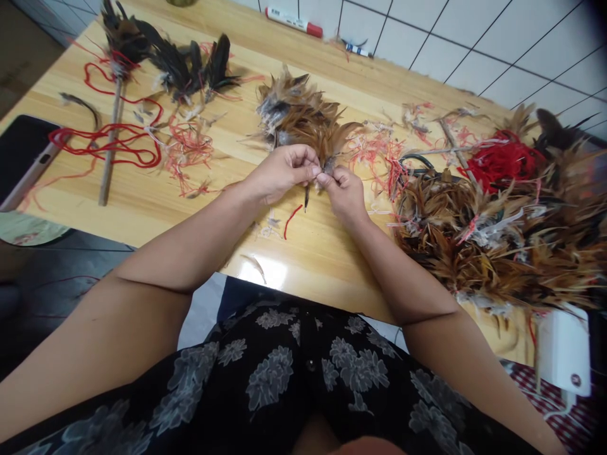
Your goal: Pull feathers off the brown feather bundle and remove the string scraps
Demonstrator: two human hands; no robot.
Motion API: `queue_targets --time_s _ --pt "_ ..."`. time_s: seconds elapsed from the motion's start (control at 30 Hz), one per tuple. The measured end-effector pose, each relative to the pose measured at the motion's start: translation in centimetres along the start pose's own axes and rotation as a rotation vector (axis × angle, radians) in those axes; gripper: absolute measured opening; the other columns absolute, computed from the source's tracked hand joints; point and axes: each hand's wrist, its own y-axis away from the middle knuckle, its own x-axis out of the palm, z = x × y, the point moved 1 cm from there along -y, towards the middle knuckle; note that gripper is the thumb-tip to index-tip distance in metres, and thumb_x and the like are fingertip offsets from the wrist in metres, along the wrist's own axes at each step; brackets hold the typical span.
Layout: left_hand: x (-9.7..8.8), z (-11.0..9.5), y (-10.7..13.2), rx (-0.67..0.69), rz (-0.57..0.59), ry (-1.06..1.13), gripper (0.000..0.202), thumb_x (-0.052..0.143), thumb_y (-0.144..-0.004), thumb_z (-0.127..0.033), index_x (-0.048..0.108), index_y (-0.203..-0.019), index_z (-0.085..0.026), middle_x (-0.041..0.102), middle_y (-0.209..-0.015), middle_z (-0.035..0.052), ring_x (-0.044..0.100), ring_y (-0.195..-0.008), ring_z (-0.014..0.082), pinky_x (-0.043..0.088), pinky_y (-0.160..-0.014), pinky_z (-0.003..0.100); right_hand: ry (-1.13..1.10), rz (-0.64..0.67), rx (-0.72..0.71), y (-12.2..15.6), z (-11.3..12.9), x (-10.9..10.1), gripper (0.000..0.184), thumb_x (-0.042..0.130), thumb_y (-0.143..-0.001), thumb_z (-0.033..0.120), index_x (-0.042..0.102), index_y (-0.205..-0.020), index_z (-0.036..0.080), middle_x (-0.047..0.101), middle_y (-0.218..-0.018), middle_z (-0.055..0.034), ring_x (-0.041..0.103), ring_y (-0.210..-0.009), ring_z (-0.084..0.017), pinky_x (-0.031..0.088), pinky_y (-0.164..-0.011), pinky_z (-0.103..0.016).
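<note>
At the centre of the frame, the left hand (290, 169) and right hand (348, 191) meet at the quill end of a brown feather bunch (327, 140), thumbs and fingers pinched together on it. This bunch seems unfinished (any binding there is hidden). Gathered bundles already lie in the feather heap (446, 253) at right; more brown feathers (283, 104) sit just behind the hands. Thread scraps (379, 158) clutter the surface (327, 265) beside the right hand. At upper left, red cord (78, 138) crosses a stick (109, 148).
</note>
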Motion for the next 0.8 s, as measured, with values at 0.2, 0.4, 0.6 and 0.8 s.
queue_targets --time_s 0.2,0.4,0.6,0.8 --pt "-0.9 0.6 -0.3 -0.030 0.067 0.020 0.035 0.096 -0.085 -0.001 0.068 -0.069 -0.014 0.065 -0.066 -0.0018 0.061 -0.059 0.0101 0.047 -0.063 0.021 -0.081 0.111 -0.008 -0.3 -0.4 0.1 0.059 0.086 -0.094 0.076 0.069 -0.073 0.022 0.066 -0.078 0.0001 0.059 -0.080 -0.017 0.048 -0.083 -0.033" --pt "-1.7 1.5 -0.7 -0.002 0.139 0.068 0.035 0.105 -0.086 -0.012 0.073 -0.070 -0.013 0.067 -0.067 -0.0006 0.061 -0.059 0.0104 0.048 -0.063 0.023 -0.132 0.173 -0.023 -0.3 -0.4 0.2 0.066 0.085 -0.088 0.086 0.073 -0.073 0.023 0.072 -0.081 -0.0019 0.066 -0.085 -0.019 0.053 -0.089 -0.035" --pt "-2.1 2.2 -1.0 -0.010 0.195 0.042 0.041 0.106 -0.089 -0.017 0.070 -0.069 -0.013 0.066 -0.067 0.0005 0.060 -0.061 0.0108 0.046 -0.062 0.024 -0.156 0.189 -0.028 -0.2 -0.4 0.2 0.062 0.089 -0.087 0.082 0.076 -0.076 0.022 0.075 -0.085 -0.0029 0.070 -0.089 -0.020 0.057 -0.091 -0.034" --pt "-1.9 1.9 -1.2 0.039 0.115 0.236 0.041 0.100 -0.098 -0.016 0.068 -0.071 -0.016 0.069 -0.072 -0.0010 0.059 -0.063 0.0084 0.048 -0.064 0.023 -0.251 0.126 0.003 -0.1 0.3 0.3 0.061 0.090 -0.085 0.082 0.081 -0.084 0.021 0.077 -0.088 -0.0027 0.072 -0.094 -0.020 0.060 -0.094 -0.035"
